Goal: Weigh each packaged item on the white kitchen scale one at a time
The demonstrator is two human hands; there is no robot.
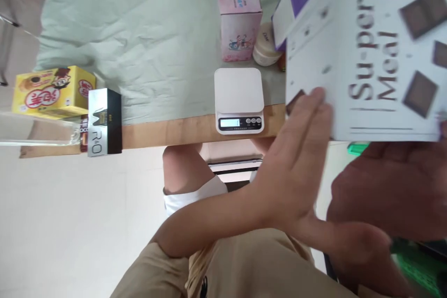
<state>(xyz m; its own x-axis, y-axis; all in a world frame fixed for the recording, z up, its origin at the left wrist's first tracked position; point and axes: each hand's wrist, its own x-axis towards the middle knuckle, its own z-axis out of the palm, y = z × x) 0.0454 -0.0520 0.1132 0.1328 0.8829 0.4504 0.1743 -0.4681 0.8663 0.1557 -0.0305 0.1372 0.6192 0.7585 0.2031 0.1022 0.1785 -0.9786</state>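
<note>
A large white carton (349, 56) printed "Su-per Meal", with pictures of brown squares, fills the upper right, tilted close to the camera. My left hand (296, 163) has straight fingers lying flat against its near left side, the thumb stretched away to the right. My right hand (387, 191), in shadow and partly blurred, is at the carton's lower edge; its fingers go behind the carton and a bit of finger shows at the right corner. A white kitchen scale (239, 91) with a lit display sits at the table's front edge, left of the carton.
Behind the scale stand a pink box (239, 23), a cream Dove jar (265, 46) and a purple-and-white box (289, 14). At left are a yellow snack box (52, 91) and a black-and-silver box (104, 121). A green cloth (157, 56) covers the wooden table (167, 130).
</note>
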